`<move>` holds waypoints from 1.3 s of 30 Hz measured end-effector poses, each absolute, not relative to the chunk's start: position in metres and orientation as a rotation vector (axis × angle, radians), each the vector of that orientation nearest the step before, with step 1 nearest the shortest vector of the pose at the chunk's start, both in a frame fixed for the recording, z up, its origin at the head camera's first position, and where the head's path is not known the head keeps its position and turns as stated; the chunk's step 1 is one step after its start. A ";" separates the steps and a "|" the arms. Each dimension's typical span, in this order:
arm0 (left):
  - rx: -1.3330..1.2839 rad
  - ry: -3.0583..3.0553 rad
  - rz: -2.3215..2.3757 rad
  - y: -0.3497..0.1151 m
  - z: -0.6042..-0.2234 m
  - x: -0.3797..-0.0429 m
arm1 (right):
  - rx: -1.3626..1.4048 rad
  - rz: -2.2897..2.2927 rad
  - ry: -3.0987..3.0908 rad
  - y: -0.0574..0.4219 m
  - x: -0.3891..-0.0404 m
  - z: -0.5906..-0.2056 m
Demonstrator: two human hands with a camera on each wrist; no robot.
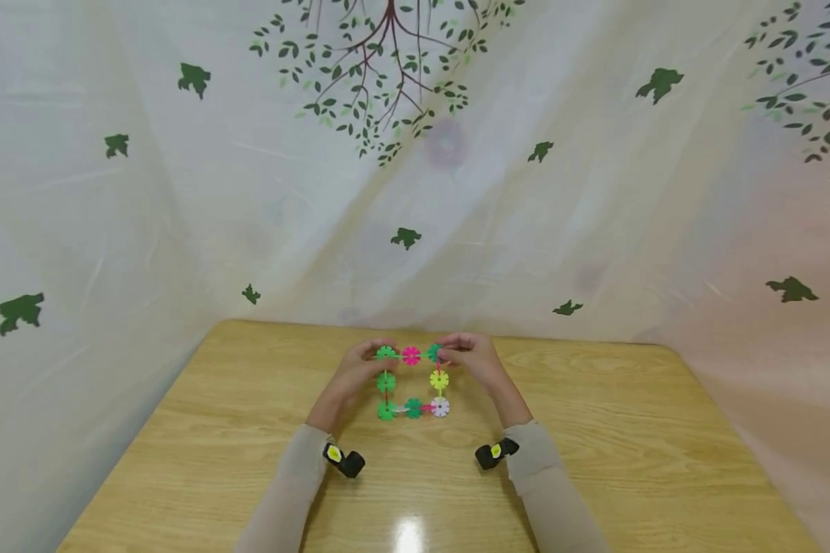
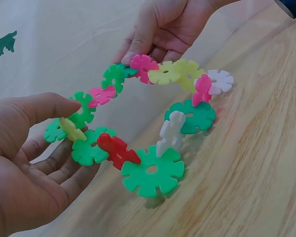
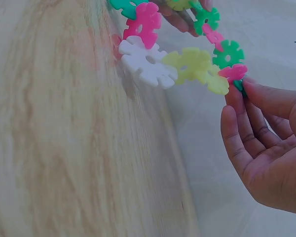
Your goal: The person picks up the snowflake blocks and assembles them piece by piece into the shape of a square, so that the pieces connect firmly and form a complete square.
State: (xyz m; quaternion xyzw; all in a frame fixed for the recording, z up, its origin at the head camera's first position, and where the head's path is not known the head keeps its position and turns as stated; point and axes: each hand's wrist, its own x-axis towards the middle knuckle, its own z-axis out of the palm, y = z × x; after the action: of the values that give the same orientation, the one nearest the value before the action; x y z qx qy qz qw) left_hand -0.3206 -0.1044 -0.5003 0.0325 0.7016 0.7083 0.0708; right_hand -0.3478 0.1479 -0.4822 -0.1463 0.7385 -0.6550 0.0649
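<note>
Both hands hold a square ring of notched plastic flower discs [image 1: 413, 408], slotted into one another, in green, pink, yellow, red and white. My left hand [image 1: 349, 375] pinches the far left corner, thumb on a green disc [image 2: 82, 109] and the other fingers spread beneath. At the far right corner, my right hand [image 1: 479, 361] pinches a dark green disc [image 3: 240, 88] between thumb and fingers. The ring tilts, its near side low over the wooden table. A white disc [image 1: 440, 407] forms the near right corner, a green disc [image 2: 153, 170] the near left.
The wooden table [image 1: 595, 430] extends on both sides and ends at a back edge just beyond the hands. Behind it hangs a pale cloth [image 1: 304, 192] printed with branches and leaves. Black wrist cameras [image 1: 346, 462] sit over beige sleeves [image 1: 553, 491].
</note>
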 end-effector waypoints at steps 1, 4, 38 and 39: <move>0.098 2.120 2.111 -0.106 -0.499 -0.321 | -0.431 -1.975 2.235 0.148 -0.348 -0.482; 0.100 2.138 2.064 -0.110 -0.497 -0.322 | -0.394 -1.972 2.253 0.149 -0.348 -0.482; 0.125 2.057 2.027 -0.116 -0.501 -0.318 | -0.207 -1.902 2.191 0.157 -0.348 -0.485; 0.116 2.054 2.028 -0.116 -0.501 -0.317 | -0.205 -1.897 2.187 0.157 -0.348 -0.486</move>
State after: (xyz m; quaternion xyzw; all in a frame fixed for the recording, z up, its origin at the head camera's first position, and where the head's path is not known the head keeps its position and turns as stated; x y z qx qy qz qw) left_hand -0.3174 -0.1164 -0.5011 0.0400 0.7053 0.6964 0.1264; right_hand -0.3476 0.1574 -0.4859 -0.0703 0.7482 -0.6490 0.1190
